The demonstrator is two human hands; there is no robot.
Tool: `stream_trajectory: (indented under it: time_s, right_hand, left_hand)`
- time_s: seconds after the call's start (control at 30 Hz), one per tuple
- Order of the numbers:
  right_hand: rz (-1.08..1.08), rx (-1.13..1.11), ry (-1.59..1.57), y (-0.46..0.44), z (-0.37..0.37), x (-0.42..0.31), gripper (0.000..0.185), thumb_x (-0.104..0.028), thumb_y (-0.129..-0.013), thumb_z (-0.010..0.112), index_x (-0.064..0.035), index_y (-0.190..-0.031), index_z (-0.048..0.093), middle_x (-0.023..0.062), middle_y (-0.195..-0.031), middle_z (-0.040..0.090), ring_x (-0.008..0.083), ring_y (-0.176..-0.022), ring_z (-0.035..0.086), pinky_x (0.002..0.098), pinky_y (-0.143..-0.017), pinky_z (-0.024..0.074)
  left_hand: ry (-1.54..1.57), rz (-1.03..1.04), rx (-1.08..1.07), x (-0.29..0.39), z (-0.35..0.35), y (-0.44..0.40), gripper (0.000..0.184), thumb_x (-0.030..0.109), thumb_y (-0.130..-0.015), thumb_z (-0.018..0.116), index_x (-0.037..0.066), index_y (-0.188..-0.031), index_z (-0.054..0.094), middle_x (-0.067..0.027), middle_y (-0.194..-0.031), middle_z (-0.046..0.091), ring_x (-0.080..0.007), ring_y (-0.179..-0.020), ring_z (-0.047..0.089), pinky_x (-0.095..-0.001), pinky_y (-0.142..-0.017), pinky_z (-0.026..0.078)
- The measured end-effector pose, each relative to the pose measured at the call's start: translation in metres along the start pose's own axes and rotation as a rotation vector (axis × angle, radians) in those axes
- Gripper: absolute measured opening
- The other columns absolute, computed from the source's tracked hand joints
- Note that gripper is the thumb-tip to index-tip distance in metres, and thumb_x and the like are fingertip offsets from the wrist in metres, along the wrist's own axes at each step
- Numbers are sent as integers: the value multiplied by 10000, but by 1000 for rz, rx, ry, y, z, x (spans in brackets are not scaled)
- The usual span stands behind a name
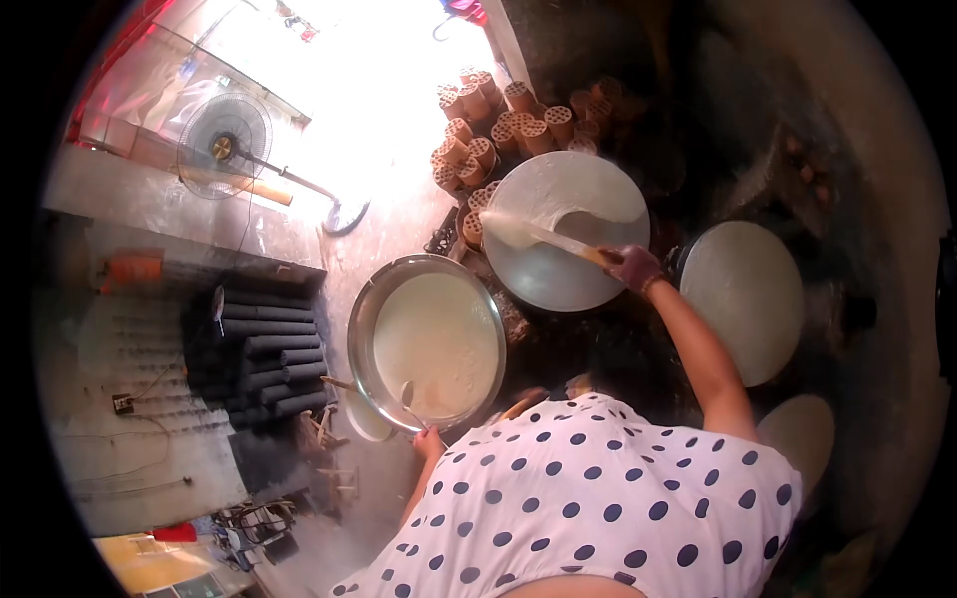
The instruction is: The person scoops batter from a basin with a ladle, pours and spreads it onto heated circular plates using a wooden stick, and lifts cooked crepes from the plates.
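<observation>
Across pan (pixel 543 279), long blurred tool (pixel 550 237), perhaps scraper, points left from right hand (pixel 635 268)

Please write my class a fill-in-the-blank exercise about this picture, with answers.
1. The gloved hand, holding the spreader, is the person's ____ hand.
2. In the picture, the metal bowl stands to the ____ of the griddle.
3. The polka-dot shirt has a ____ background.

Missing words: right; left; white.

harsh glare top centre, dim right side, edges curving into black.
</observation>
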State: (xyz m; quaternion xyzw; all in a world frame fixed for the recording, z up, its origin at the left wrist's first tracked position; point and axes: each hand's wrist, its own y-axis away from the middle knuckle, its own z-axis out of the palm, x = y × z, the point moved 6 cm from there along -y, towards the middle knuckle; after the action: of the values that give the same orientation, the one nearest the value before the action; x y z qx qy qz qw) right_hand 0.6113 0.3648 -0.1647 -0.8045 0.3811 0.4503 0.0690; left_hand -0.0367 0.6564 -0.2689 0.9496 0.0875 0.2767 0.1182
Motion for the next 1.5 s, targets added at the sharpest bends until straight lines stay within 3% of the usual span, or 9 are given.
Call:
stream_trajectory:
  time_s: [0.1, 0.43, 0.5, 0.9, 0.97, 1.07, 1.2, 1.47, 1.5]
  right_hand:
    - [265, 184, 280, -8, -21, 19, 428, -362, -808, 646, -234, -1215, 605, 119, -1131, 640, 295, -1025, 620, 393, -849, 496]
    - [-240, 193, 284, 41, -5, -28, 337, -355, -853, 585, -285, -1179, 625, 87, -1037, 652, 280, -1031, 599, 393, -875, 488]
    - [131, 401, 203, 60, -20, -5, 349, -328, -847, 594, -287, -1192, 620, 98, -990, 662, 296, -980, 614, 392, -845, 498]
    - [-244, 164, 461, -4, -6, 4, 380, -313, -832, 633, -295, -1209, 596, 115, -1007, 651, 315, -911, 637, 402, -781, 519]
    - [-489, 50, 357, 7, -25, -4, 384, -319, -807, 666, -259, -1184, 625, 88, -1104, 648, 292, -985, 623, 376, -852, 501]
    - [-175, -4, 257, -7, -25, 6, 371, -296, -816, 653, -269, -1184, 621, 72, -1167, 630, 265, -1036, 608, 369, -898, 483]
    - [-268, 214, 299, 10, -8, -14, 340, -269, -845, 599, -288, -1185, 612, 88, -1055, 650, 289, -961, 620, 395, -842, 499]
    - [-211, 454, 400, 175, -3, -28, 303, -154, -846, 631, -164, -1149, 634, 123, -963, 666, 310, -852, 641, 388, -706, 517]
    - [-101, 637, 18, 174, 17, -14, 282, -172, -865, 625, -152, -1147, 633, 107, -932, 678, 283, -826, 650, 388, -694, 514]
  left_hand:
    - [-48, 68, 33, -11, -4, 2, 285, 255, -664, 706, -9, -765, 678, -162, -828, 665, -298, -806, 626, -392, -784, 484]
    - [326, -174, -28, 21, 3, 45, 194, 116, -740, 668, -56, -829, 655, -87, -789, 644, -155, -712, 579, -296, -658, 474]
    - [334, -68, -13, 17, 4, 43, 203, 135, -737, 652, -21, -865, 632, -29, -736, 622, -114, -622, 535, -264, -586, 434]
    - [369, -66, 0, 8, -13, 86, 186, 14, -689, 629, -27, -870, 645, -47, -749, 606, -150, -710, 577, -269, -651, 470]
    - [369, -129, -22, 18, -21, 102, 187, 12, -683, 631, -22, -866, 651, -84, -913, 613, -168, -782, 597, -278, -712, 486]
    - [214, -5, 59, 8, -44, 107, 186, 31, -683, 643, -11, -864, 660, -128, -1152, 542, -202, -923, 601, -305, -818, 487]
    - [207, -23, -82, -11, -32, 77, 192, 79, -685, 658, 16, -866, 665, -163, -1283, 445, -282, -1200, 455, -358, -997, 388]
    - [76, 257, -14, 30, -44, 61, 242, 122, -673, 653, 3, -882, 625, -189, -1253, 470, -325, -1200, 442, -393, -1026, 341]
    - [91, 249, -21, 32, -46, 58, 242, 122, -673, 653, 3, -882, 625, -189, -1253, 470, -325, -1200, 442, -393, -1026, 341]
